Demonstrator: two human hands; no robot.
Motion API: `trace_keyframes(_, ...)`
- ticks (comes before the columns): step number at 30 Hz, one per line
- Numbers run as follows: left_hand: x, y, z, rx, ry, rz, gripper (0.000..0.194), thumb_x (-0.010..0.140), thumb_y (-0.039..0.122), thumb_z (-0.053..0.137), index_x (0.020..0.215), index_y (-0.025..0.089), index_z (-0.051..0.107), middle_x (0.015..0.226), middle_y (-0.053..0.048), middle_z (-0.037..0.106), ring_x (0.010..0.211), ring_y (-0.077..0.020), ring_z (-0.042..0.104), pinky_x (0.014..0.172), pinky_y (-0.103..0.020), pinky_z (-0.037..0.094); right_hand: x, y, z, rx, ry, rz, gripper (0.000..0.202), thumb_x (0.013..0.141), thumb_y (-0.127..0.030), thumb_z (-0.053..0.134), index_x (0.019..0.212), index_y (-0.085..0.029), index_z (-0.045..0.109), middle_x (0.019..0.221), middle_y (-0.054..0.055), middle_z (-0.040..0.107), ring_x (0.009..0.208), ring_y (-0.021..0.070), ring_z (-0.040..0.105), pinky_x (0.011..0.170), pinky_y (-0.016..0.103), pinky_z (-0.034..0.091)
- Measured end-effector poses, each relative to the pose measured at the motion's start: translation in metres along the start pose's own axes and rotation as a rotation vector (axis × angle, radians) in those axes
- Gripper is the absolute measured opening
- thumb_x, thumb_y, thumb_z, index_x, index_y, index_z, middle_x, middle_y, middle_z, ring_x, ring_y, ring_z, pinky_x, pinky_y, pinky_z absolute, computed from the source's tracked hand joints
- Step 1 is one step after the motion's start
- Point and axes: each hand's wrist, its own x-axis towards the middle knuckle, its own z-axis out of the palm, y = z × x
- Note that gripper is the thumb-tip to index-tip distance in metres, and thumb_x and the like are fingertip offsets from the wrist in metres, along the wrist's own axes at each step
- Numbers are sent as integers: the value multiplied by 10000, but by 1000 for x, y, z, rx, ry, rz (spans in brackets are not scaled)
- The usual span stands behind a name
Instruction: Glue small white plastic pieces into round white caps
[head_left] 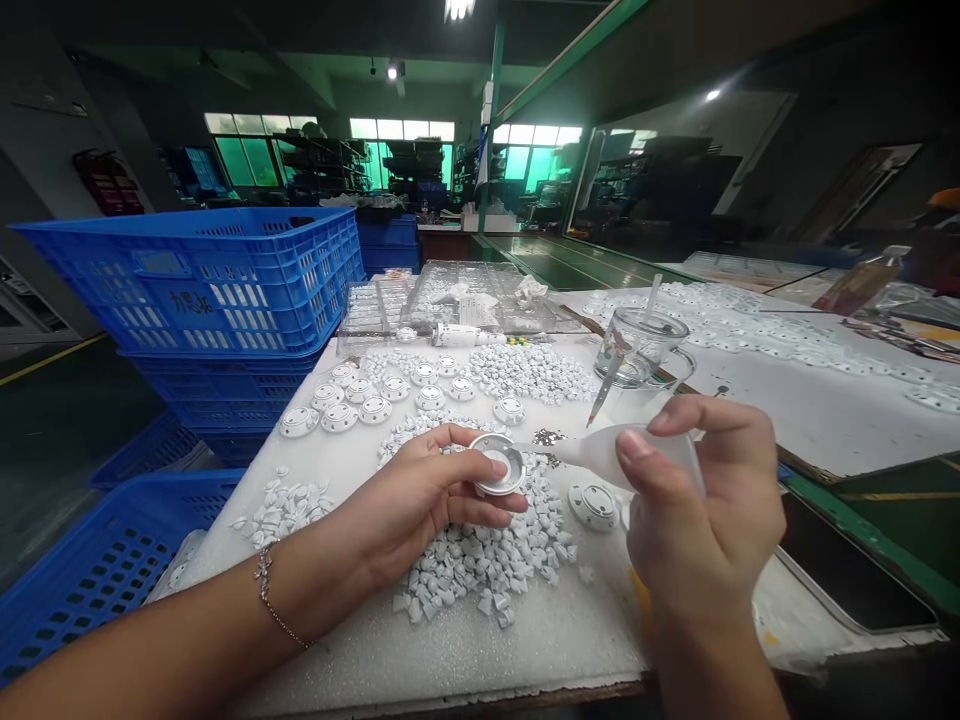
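Observation:
My left hand (442, 475) pinches a round white plastic piece (491, 483) between thumb and fingers, its hollow side facing up. In my right hand (705, 500) is a translucent squeeze bottle (600, 457), held on its side. The bottle's thin nozzle points left and reaches the rim of the round piece; whether it touches cannot be made out. Under both hands spreads a heap of small white plastic parts (480, 560). Close below the bottle lies another round white piece (595, 506) with holes. Small dark bits (550, 438) lie behind the nozzle.
Several finished-looking round pieces (375, 409) lie at the back left. A glass mug (637, 345) and tweezers (604, 385) stand back right. Blue crates (225, 290) are stacked on the left. A dark-screened phone (855, 560) lies at the right edge. Clear trays (480, 290) sit behind.

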Motion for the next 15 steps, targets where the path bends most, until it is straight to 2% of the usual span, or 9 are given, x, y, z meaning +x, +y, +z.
trace_keyframes(9, -1, 1, -1, 6, -24, 3, 273, 779, 28, 677, 895, 184, 486, 819, -37, 668, 650, -178, 745, 439, -142, 543, 1, 0, 2, 37, -8, 3, 83, 885, -241, 630, 930, -236, 561, 893, 7, 489, 864, 186, 480, 820, 334, 344)
trace_keyframes(15, -2, 1, 0, 6, -30, 5, 284, 778, 27, 666, 876, 201, 465, 737, -6, 636, 610, -170, 733, 412, -136, 527, -1, 1, 0, 52, -26, 45, 77, 886, -256, 634, 903, -247, 559, 879, 14, 469, 829, 194, 471, 781, 349, 339)
